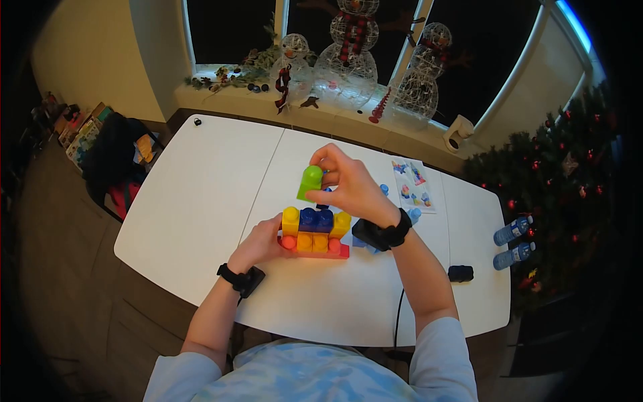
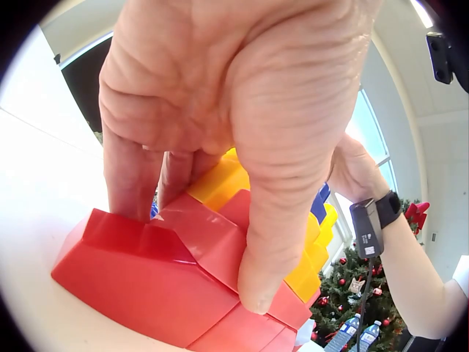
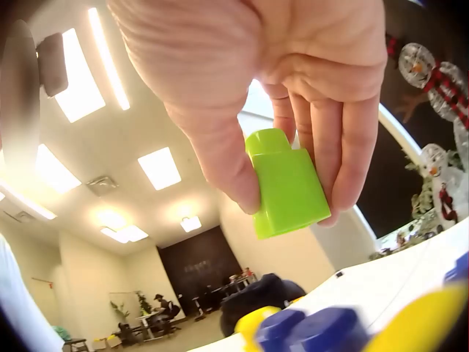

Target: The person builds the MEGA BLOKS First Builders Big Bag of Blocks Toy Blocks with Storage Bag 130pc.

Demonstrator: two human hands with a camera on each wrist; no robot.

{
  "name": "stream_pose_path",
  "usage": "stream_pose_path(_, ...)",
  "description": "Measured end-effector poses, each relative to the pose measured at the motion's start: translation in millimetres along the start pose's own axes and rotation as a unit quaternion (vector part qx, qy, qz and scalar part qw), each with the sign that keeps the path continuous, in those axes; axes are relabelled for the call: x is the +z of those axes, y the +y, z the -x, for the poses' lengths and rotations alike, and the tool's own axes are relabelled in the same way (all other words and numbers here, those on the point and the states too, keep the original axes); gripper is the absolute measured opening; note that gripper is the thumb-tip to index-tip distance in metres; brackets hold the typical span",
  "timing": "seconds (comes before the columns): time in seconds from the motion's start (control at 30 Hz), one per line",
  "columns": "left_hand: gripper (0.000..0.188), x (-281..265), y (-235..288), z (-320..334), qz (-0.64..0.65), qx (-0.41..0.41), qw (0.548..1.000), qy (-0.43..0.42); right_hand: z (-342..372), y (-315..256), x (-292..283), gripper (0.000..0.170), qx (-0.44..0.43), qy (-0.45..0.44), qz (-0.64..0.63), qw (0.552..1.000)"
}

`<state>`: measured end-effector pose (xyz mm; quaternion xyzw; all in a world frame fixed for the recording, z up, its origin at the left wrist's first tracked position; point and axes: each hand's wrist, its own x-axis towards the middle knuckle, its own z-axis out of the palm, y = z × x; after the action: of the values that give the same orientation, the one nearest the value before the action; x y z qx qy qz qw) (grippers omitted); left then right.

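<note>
A: What's around, taking the stack of blocks (image 1: 313, 236) as the middle of the clock?
B: Two water bottles (image 1: 514, 244) lie at three o'clock; a picture sheet (image 1: 413, 184) is at two; wire snowmen (image 1: 346, 63) stand by the window from twelve to one; a chair with a dark coat (image 1: 117, 151) is towards ten, off the white table (image 1: 194, 201).
A: Anything in the way?
B: The right wrist, with its black camera (image 1: 370, 234), covers part of the light blue blocks (image 1: 415, 214) at two to three o'clock.
A: And the green block (image 1: 311, 182)?
B: It's in the air at twelve o'clock from the stack, apart from it; seen from the right hand (image 1: 349, 186), it sits at nine o'clock, between thumb and fingers.
A: How are the fingers?
B: The right ones pinch the green block, thumb on one side, fingertips on the other; the left hand (image 1: 258, 242) grips the stack's red end at nine o'clock, thumb on the near side, fingers beyond; yellow and dark blue blocks top that stack.
</note>
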<state>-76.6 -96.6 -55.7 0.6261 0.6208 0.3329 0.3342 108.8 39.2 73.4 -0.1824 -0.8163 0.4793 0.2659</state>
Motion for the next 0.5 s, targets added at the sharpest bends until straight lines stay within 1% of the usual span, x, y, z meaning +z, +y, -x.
stream_pose_path(0.07, 0.073, 1, 0, 1, 0.014, 0.006, 1.0, 0.001, 4, -9, 19, 0.046, -0.011, -0.045, 0.089, 0.995)
stream_pose_path(0.1, 0.073, 0, -1, 1, 0.027, 0.013, 1.0, 0.001, 4, -9, 26, 0.046, -0.013, -0.045, 0.09, 0.995)
stream_pose_path(0.17, 0.073, 1, -6, 0, 0.021, 0.008, 1.0, -0.006, 5, -6, 34, 0.047, 0.009, -0.068, 0.165, 0.984)
stream_pose_path(0.3, 0.073, 0, -3, 1, 0.02, -0.007, 1.0, -0.014, 5, 2, 38, 0.045, 0.002, -0.082, 0.161, 0.983)
stream_pose_path(0.5, 0.073, 4, -9, 0, 0.018, -0.002, 1.0, -0.005, 7, 4, 39, 0.043, 0.006, -0.089, 0.156, 0.984)
